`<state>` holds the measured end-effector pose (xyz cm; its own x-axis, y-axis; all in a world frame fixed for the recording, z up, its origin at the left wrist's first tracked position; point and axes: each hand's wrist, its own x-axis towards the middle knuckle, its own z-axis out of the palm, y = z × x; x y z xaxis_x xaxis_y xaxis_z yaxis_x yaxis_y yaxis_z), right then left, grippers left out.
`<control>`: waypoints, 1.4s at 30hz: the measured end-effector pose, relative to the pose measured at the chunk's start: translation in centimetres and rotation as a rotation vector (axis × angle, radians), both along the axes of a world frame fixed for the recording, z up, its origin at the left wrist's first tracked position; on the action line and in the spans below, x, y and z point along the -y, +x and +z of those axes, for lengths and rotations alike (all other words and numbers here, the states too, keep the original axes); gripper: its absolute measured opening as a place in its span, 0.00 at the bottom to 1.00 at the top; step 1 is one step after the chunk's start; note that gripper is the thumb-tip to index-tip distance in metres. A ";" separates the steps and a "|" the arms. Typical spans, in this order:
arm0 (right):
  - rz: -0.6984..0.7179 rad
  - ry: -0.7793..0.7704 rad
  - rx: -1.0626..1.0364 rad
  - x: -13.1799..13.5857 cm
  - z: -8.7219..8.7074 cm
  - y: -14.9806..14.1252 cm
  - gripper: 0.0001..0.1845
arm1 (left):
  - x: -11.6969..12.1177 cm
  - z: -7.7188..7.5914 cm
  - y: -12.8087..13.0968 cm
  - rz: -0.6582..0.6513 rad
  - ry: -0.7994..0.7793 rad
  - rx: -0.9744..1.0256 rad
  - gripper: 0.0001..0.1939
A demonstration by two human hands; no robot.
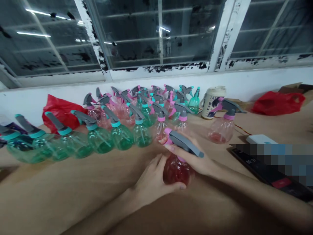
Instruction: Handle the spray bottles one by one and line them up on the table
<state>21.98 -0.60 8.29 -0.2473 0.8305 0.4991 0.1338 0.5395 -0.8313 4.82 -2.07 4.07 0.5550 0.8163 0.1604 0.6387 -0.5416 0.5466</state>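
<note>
A pink spray bottle [176, 173] with a grey and pink trigger head stands in front of me on the table. Wrapped around the left side of its clear round body is my left hand [153, 174], thumb across the front. My right hand [193, 156] grips the neck and spray head from the right, its fingers partly hidden behind the grey lever. Just beyond are two more pink-collared spray bottles [183, 122]. Off to the right stands another pink spray bottle [221, 129], apart from both hands.
A row of green spray bottles [122, 137] runs leftward, with several more bottles clustered behind. Red plastic bags [278, 102] lie at both sides. A printed cup [212, 102] stands near the wall. A phone [264, 169] and a white box [261, 139] lie at right.
</note>
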 end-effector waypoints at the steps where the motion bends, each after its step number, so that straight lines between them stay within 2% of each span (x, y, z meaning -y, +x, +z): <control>1: -0.007 0.006 0.002 -0.3 0.0 -0.2 0.08 | -0.3 -0.2 -0.3 0.000 0.005 -0.014 0.42; 7: -0.103 0.080 0.058 -2.1 -0.4 -0.2 0.07 | -2.4 -1.7 -2.6 -0.092 0.092 -0.190 0.46; 13: -0.106 0.123 0.101 -3.0 -0.5 0.1 0.07 | -3.1 -3.0 -3.9 -0.105 0.158 -0.304 0.43; 22: 0.012 0.027 0.027 -2.9 -0.7 0.0 0.08 | -3.2 -3.1 -4.1 -0.135 0.221 -0.356 0.37; 31: -0.044 0.046 0.034 -2.8 -1.1 -0.1 0.09 | -3.0 -3.3 -4.3 -0.140 0.227 -0.311 0.34; 38: 0.021 0.002 0.012 -2.9 -0.7 0.0 0.08 | -3.1 -3.5 -4.4 -0.149 0.243 -0.271 0.34; 42: 0.007 0.006 0.006 -2.8 -0.6 0.1 0.08 | -3.0 -3.3 -4.3 -0.150 0.246 -0.294 0.35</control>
